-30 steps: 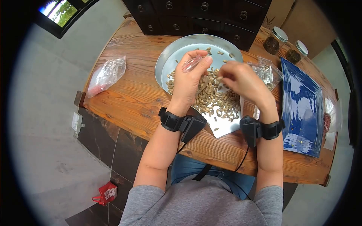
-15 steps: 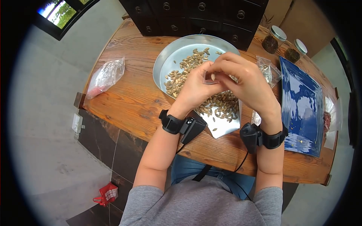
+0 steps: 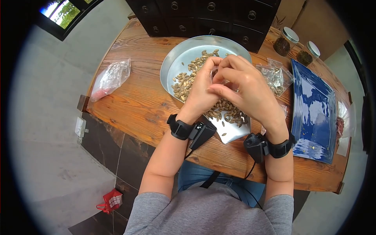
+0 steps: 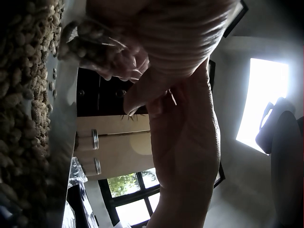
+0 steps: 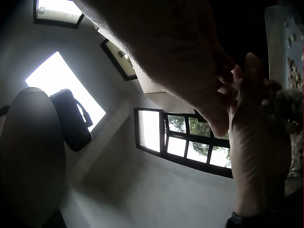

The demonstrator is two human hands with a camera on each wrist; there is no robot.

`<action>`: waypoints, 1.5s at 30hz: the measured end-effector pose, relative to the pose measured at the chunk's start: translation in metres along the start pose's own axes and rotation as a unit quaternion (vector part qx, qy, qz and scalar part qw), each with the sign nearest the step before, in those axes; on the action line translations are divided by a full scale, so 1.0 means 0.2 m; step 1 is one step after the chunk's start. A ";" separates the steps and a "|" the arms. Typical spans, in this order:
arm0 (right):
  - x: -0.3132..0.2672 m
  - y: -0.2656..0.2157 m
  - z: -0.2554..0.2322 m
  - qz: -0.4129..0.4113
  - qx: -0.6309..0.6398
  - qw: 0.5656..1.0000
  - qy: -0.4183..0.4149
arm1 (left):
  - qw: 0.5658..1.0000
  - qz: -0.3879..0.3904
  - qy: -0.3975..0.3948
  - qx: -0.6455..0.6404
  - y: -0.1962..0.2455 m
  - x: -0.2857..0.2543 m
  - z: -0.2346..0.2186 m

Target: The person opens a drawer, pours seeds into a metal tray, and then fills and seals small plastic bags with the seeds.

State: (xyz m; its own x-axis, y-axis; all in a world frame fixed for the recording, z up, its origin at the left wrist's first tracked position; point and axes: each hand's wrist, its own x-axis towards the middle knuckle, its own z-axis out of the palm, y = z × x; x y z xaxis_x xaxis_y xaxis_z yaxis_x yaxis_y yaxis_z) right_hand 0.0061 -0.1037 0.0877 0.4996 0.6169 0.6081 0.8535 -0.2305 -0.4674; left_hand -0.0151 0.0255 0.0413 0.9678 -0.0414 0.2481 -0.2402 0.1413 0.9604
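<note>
In the head view, my left hand (image 3: 199,92) grips a small clear plastic bag (image 3: 214,74), mostly hidden behind the fingers. Brownish dried pods show through the same bag (image 4: 88,42) in the left wrist view. My right hand (image 3: 250,86) bends over the bag's mouth, fingers curled, its thumb by the left palm; whether it pinches the bag I cannot tell. Both hands are over a round metal pan (image 3: 166,80) with a pointed spout, where many loose dried pods (image 3: 182,89) lie; some spill toward the spout.
A clear bag with something pink (image 3: 111,80) lies at left on the wooden table. Toward the right are another clear bag (image 3: 276,78), a blue rectangular plate (image 3: 313,113) and two lidded jars (image 3: 288,41). A dark drawer cabinet (image 3: 203,17) stands behind the pan.
My right hand came leftward from over the pan to the bag in the left hand. A pod seen by its fingers half a second ago is now out of sight.
</note>
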 end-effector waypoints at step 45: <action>-0.01 0.08 -0.17 0.096 0.046 0.994 -0.021 | 0.992 -0.023 0.060 -0.112 0.03 -0.01 -0.02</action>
State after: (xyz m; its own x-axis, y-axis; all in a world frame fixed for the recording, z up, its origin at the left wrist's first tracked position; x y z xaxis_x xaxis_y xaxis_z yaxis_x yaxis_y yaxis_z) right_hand 0.0241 -0.1355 0.1007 0.6435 0.5990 0.4765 0.7252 -0.2780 -0.6299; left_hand -0.0174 0.0295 0.0468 0.9826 0.0633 0.1746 -0.1857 0.3590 0.9147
